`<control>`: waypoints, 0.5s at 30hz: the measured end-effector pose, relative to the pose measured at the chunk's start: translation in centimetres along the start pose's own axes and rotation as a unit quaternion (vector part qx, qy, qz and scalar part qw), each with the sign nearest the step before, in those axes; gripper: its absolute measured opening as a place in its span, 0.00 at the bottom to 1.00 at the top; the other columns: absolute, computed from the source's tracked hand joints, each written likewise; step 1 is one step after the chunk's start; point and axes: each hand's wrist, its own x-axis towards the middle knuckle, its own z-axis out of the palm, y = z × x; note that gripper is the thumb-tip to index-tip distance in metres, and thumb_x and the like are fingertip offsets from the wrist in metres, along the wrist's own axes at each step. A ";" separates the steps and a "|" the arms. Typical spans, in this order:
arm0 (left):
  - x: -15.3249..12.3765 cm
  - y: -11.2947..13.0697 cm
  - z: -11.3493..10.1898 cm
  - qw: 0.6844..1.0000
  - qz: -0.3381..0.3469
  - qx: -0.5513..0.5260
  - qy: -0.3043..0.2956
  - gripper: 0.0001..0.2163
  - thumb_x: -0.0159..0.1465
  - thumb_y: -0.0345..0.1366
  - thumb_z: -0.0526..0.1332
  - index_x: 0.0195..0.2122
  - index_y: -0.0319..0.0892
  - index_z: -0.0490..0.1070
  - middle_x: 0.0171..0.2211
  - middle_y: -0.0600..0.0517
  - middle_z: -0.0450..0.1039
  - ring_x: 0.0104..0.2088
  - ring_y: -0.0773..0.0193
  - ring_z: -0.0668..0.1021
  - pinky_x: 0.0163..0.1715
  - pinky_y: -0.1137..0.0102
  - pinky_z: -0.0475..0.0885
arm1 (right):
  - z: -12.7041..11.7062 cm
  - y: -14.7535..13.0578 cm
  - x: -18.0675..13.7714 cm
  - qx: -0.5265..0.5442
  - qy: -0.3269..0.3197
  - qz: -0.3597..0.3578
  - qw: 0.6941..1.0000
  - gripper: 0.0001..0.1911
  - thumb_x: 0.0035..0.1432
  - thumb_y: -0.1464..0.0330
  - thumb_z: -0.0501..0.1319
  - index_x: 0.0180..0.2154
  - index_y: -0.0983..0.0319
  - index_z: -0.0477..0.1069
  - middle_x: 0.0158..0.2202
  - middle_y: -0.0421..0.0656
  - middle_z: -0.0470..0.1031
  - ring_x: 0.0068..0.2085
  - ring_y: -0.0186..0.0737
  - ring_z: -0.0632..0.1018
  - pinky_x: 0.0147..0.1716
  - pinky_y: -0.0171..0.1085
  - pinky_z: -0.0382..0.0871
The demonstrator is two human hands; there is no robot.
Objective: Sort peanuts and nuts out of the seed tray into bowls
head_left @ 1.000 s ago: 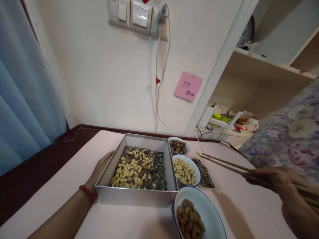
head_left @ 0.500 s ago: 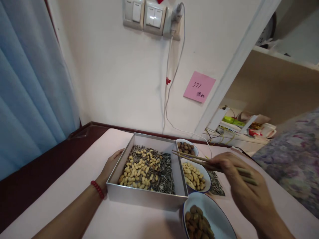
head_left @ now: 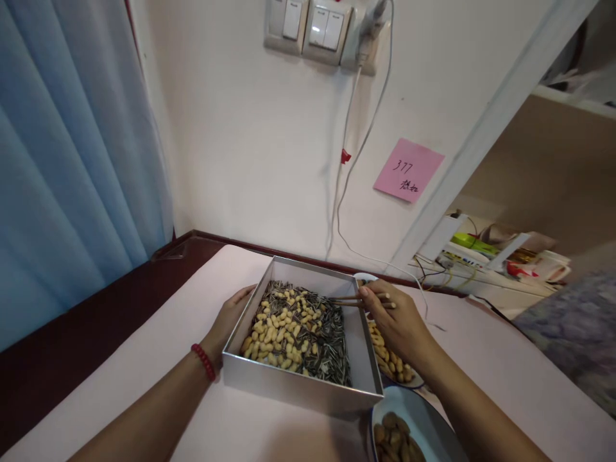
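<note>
A square silver tray (head_left: 298, 389) on the pink table holds a mix of pale peanuts (head_left: 280, 328) and striped sunflower seeds (head_left: 330, 346). My left hand (head_left: 230, 320), with a red bead bracelet at the wrist, rests closed against the tray's left wall. My right hand (head_left: 397, 321) is closed on a pair of wooden chopsticks (head_left: 350, 300); their tips reach over the tray's far right corner, at the seeds. Under my right hand lies a white bowl of peanuts (head_left: 393, 366).
A blue-rimmed bowl of brown nuts (head_left: 402, 439) stands at the tray's near right corner. Another small bowl (head_left: 364, 278) peeks out behind my right hand. A white cable hangs down the wall. Blue curtain at left; cluttered shelf (head_left: 486, 247) at right.
My right hand swung in from the right with the chopsticks, bringing their tips over the tray. The view shifted left. My left hand stayed on the tray.
</note>
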 end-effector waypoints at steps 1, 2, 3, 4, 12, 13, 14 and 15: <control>0.1 0.0 -0.1 1.000 0.000 0.001 0.000 0.15 0.56 0.35 0.69 0.45 0.40 0.77 0.32 0.49 0.82 0.30 0.57 0.83 0.35 0.66 0.79 | 0.2 0.1 0.2 -0.002 -0.001 -0.002 1.000 0.23 0.66 0.50 0.53 0.27 0.59 0.71 0.27 0.43 0.72 0.29 0.40 0.72 0.29 0.38 0.66; 0.2 -0.1 -0.2 1.000 0.001 0.002 -0.001 0.15 0.55 0.35 0.69 0.45 0.40 0.77 0.32 0.49 0.82 0.30 0.57 0.83 0.35 0.66 0.79 | 0.4 0.1 0.4 -0.003 -0.001 -0.003 1.000 0.24 0.66 0.50 0.53 0.27 0.59 0.70 0.26 0.43 0.72 0.29 0.40 0.72 0.29 0.38 0.66; 0.3 -0.2 -0.3 1.000 0.003 0.003 -0.001 0.15 0.55 0.35 0.69 0.45 0.41 0.77 0.32 0.49 0.82 0.30 0.57 0.83 0.35 0.66 0.79 | 0.6 0.2 0.5 -0.003 0.001 -0.003 1.000 0.24 0.66 0.50 0.53 0.27 0.59 0.70 0.26 0.43 0.72 0.29 0.40 0.72 0.28 0.38 0.65; 0.4 -0.3 -0.5 1.000 0.006 0.005 -0.001 0.15 0.55 0.35 0.69 0.45 0.41 0.77 0.32 0.50 0.82 0.31 0.57 0.83 0.35 0.66 0.78 | 0.6 0.2 0.6 -0.001 0.002 -0.002 1.000 0.24 0.66 0.50 0.53 0.26 0.59 0.70 0.26 0.43 0.72 0.29 0.40 0.72 0.28 0.38 0.65; 0.8 -0.7 -0.8 0.999 0.019 0.029 -0.013 0.20 0.52 0.35 0.68 0.47 0.41 0.76 0.37 0.48 0.83 0.36 0.54 0.84 0.39 0.65 0.78 | -1.7 -0.5 -1.6 0.036 0.043 0.011 0.998 0.21 0.67 0.53 0.54 0.31 0.60 0.73 0.28 0.42 0.74 0.29 0.39 0.75 0.29 0.38 0.69; 0.8 -0.6 -0.8 0.999 0.023 0.037 -0.011 0.20 0.52 0.35 0.69 0.48 0.41 0.76 0.37 0.48 0.83 0.36 0.54 0.84 0.39 0.65 0.78 | -2.4 -0.8 -2.1 0.040 0.052 0.010 0.998 0.20 0.68 0.54 0.54 0.31 0.60 0.73 0.28 0.42 0.74 0.30 0.39 0.76 0.30 0.38 0.69; 0.8 -0.6 -0.9 0.998 0.027 0.047 -0.008 0.21 0.51 0.35 0.69 0.47 0.41 0.76 0.36 0.48 0.83 0.36 0.53 0.84 0.39 0.64 0.79 | -3.0 -1.2 -2.7 0.044 0.062 0.010 0.997 0.20 0.68 0.54 0.54 0.31 0.60 0.73 0.28 0.42 0.74 0.30 0.39 0.76 0.30 0.38 0.70; 0.8 -0.5 -0.9 0.998 0.033 0.060 -0.004 0.21 0.50 0.36 0.69 0.47 0.40 0.76 0.35 0.47 0.83 0.35 0.52 0.84 0.38 0.64 0.79 | -3.8 -1.7 -3.4 0.048 0.072 0.009 0.996 0.19 0.68 0.55 0.55 0.32 0.60 0.74 0.29 0.42 0.75 0.31 0.39 0.76 0.31 0.38 0.70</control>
